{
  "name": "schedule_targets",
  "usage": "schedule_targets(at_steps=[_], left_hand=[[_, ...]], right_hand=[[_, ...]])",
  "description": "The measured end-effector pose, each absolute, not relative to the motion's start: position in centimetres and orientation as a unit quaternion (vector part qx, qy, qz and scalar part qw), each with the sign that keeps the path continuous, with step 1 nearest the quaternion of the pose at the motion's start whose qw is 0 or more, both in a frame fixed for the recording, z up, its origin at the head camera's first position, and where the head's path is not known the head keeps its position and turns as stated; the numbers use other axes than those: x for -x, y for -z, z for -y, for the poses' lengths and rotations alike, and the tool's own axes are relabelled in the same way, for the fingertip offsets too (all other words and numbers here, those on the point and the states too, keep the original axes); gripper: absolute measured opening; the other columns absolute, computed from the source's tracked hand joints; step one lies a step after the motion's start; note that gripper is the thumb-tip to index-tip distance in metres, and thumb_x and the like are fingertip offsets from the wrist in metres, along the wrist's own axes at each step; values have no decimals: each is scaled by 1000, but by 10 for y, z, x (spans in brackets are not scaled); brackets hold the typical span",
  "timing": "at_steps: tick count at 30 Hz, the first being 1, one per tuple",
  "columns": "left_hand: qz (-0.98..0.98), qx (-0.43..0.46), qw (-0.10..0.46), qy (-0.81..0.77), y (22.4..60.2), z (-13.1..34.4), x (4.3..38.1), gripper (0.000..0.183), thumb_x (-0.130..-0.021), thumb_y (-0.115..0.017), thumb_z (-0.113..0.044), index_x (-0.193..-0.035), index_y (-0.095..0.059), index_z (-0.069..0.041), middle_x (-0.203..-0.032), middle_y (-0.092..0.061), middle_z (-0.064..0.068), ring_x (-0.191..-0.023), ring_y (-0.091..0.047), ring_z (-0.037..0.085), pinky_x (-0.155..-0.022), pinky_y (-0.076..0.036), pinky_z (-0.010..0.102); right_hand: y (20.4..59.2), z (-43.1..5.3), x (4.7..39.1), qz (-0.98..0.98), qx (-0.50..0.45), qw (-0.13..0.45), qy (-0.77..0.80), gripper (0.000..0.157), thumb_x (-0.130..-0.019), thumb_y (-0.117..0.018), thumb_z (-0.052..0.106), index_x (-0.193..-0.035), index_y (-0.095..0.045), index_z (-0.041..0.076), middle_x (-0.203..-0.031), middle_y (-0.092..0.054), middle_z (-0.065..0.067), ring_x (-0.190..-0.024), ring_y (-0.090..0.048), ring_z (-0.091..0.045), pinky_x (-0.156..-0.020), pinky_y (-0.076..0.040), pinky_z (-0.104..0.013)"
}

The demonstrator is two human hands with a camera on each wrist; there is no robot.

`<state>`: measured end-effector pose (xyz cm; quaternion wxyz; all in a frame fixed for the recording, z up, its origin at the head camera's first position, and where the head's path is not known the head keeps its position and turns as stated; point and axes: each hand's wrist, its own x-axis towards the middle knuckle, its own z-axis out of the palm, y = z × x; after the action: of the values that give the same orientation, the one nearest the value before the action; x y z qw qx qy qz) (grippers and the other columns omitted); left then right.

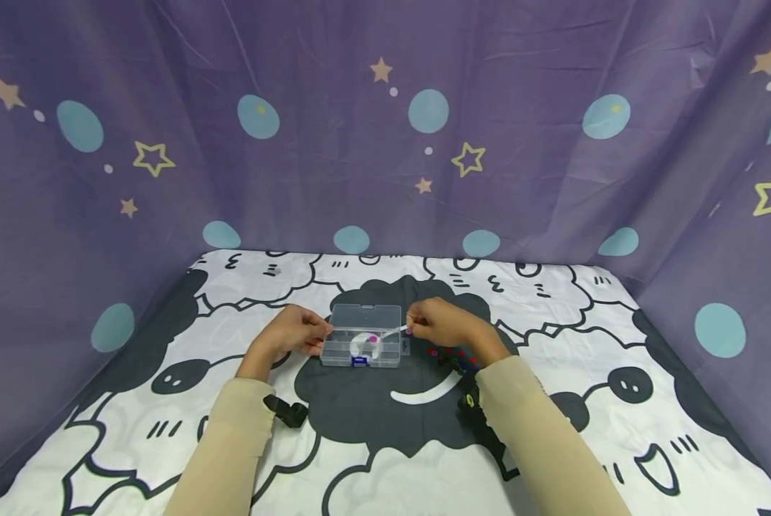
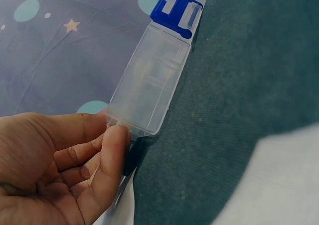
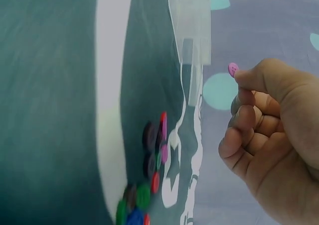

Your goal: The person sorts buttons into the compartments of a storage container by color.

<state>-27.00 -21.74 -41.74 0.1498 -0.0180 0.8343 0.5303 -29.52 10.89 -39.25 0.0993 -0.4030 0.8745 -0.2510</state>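
A clear plastic compartment box (image 1: 340, 360) lies on the dark patch of the cloth, a blue piece (image 2: 177, 12) at its front. The left hand (image 1: 295, 331) pinches the box's left end between thumb and fingers, as the left wrist view shows up close. Just off the box's right side, the right hand (image 1: 441, 322) holds a small pink button (image 3: 233, 69) at its fingertips, the other fingers curled in. Inside the box, a pink spot (image 1: 372, 339) shows over a white sheep-print-like patch.
Several loose buttons (image 3: 143, 196) in red, green, blue, pink and dark colours lie in a group on the cloth, below the right hand in the head view. A black-and-white sheep-print cloth (image 1: 185, 416) covers the surface. Behind it hangs a purple curtain (image 1: 334, 158).
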Motion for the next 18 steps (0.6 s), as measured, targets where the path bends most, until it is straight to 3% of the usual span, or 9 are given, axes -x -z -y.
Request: schedule_targets(at_steps=[9, 18], left_hand=[[-835, 18, 146, -530, 419, 218, 270, 21, -97, -72, -9, -111, -71, 6, -89, -67, 15, -69, -68, 18, -65, -64, 33], [-832, 20, 149, -535, 419, 219, 270, 19, -98, -70, -6, -112, -71, 6, -94, -69, 16, -71, -68, 18, -67, -64, 33]], right_hand=[[393, -84, 295, -864, 426, 80, 256, 18, -105, -56, 9, -89, -65, 7, -67, -46, 6, -56, -38, -5, -57, -35, -23], [398, -64, 294, -861, 423, 100, 262, 17, -105, -55, 8, -94, -67, 5, -67, -48, 6, -56, -39, -6, -59, -38, -23]])
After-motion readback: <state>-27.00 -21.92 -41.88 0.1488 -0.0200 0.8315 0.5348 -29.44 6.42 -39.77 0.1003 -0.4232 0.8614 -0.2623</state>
